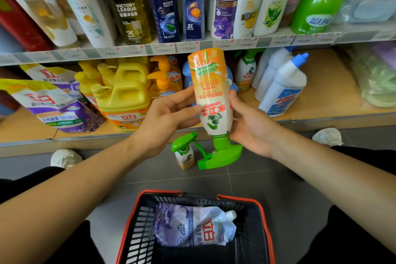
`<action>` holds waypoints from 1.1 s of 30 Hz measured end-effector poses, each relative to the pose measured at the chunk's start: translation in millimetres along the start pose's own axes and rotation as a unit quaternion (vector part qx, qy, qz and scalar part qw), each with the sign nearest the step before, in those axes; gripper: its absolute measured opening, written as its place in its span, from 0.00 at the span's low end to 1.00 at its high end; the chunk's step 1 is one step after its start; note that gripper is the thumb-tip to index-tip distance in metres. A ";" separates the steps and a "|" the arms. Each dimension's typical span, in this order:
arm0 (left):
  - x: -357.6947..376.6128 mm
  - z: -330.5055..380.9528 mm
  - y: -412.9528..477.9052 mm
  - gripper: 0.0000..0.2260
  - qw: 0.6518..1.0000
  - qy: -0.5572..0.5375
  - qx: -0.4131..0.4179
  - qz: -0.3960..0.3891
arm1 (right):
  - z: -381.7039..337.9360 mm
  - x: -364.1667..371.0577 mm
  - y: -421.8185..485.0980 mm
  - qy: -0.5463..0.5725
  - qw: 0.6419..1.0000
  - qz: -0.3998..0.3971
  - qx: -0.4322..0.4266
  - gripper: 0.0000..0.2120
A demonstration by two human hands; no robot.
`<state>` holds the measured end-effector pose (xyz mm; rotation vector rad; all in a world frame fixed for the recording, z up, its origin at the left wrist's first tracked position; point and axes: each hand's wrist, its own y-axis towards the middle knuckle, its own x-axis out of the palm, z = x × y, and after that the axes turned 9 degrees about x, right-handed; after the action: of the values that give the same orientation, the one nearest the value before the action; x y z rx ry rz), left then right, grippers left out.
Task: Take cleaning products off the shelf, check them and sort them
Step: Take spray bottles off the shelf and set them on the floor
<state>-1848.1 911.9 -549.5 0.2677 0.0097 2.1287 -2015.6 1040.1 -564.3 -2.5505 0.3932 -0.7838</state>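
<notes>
Head view (the only one on offer): a spray bottle (211, 92) is being held upside down in front of the lower shelf (334, 92). It's gripped from both sides. The left hand (169, 113) is wrapped round it with the thumb laid on the label, and the right hand (250, 128) is cupped round it near the neck. The green trigger head is pointed at the floor.

What could probably go wrong:
- Liquid could get dripped out of the nozzle, since the bottle's inverted.
- The trigger could get bumped by the right palm, which is just beside it.
- If the grip gets loosened mid-check, the bottle would likely be dropped onto the small sprayer (184, 154) stood on the floor right under it, which could easily be knocked over.

Counts, as far as can be made out:
- 1 bottle in hand
- 1 small sprayer on the floor
- 1 matching sprayer (246, 70) left on the lower shelf
- 1 basket (266, 218), with 1 pouch (192, 227) laid in it
- at least 2 white blue-capped bottles (282, 85); more can't be ruled out behind them
</notes>
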 end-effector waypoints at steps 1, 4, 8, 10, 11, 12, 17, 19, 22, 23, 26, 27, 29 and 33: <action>0.8 -0.2 -0.9 0.27 1.000 0.010 0.012 0.005 | -0.3 -1.5 1.6 0.011 1.000 0.008 0.007 0.24; 2.9 0.6 -1.5 0.30 0.998 0.040 0.056 0.012 | -1.8 -5.5 4.5 0.022 0.999 0.023 0.009 0.23; 3.9 4.0 -1.0 0.29 0.997 0.034 0.070 0.025 | -2.1 -5.7 3.9 0.018 1.000 0.003 0.000 0.22; 2.3 4.4 -0.8 0.27 0.997 0.033 0.068 0.029 | -3.8 -5.3 0.9 -0.006 1.000 0.007 -0.019 0.19; 1.7 4.1 -0.6 0.25 0.997 0.035 0.066 0.030 | -4.7 -5.3 -0.8 -0.025 0.999 0.015 -0.036 0.18; 1.4 3.9 -0.5 0.25 0.997 0.038 0.061 0.033 | -5.2 -5.6 -2.3 -0.047 0.997 0.024 -0.056 0.17; 0.6 0.2 0.7 0.33 0.994 0.067 0.029 0.078 | 1.3 -4.3 -7.1 -0.181 0.973 0.042 -0.139 0.26; -2.4 -0.5 1.5 0.32 0.993 0.058 0.011 0.102 | -0.2 -5.5 -9.8 -0.241 0.958 0.025 -0.155 0.30; -3.1 -2.9 0.9 0.30 0.990 -0.034 -0.024 0.132 | -5.0 -8.2 -13.5 -0.324 0.937 0.017 -0.131 0.36; -2.5 -3.9 0.4 0.30 0.986 -0.063 -0.033 0.150 | -3.9 -9.9 -14.0 -0.345 0.931 0.013 -0.116 0.35; -5.2 -7.4 -2.7 0.31 0.971 -0.126 -0.052 0.195 | 1.8 -15.2 -14.4 -0.379 0.921 0.027 -0.087 0.30; -7.2 -8.9 -4.2 0.30 0.968 -0.142 -0.056 0.200 | 3.5 -16.1 -13.8 -0.383 0.919 0.025 -0.087 0.28; -12.1 -12.7 -6.5 0.25 0.964 -0.166 -0.065 0.198 | 5.9 -15.1 -12.2 -0.377 0.919 0.027 -0.110 0.24; -24.3 -17.5 -8.0 0.18 0.964 -0.144 -0.135 0.179 | 2.6 -7.5 -8.5 -0.365 0.903 0.120 -0.193 0.16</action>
<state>-1832.2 897.6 -572.0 0.4396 -0.5322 2.3928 -2018.9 1051.2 -565.5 -2.8317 0.6291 0.3953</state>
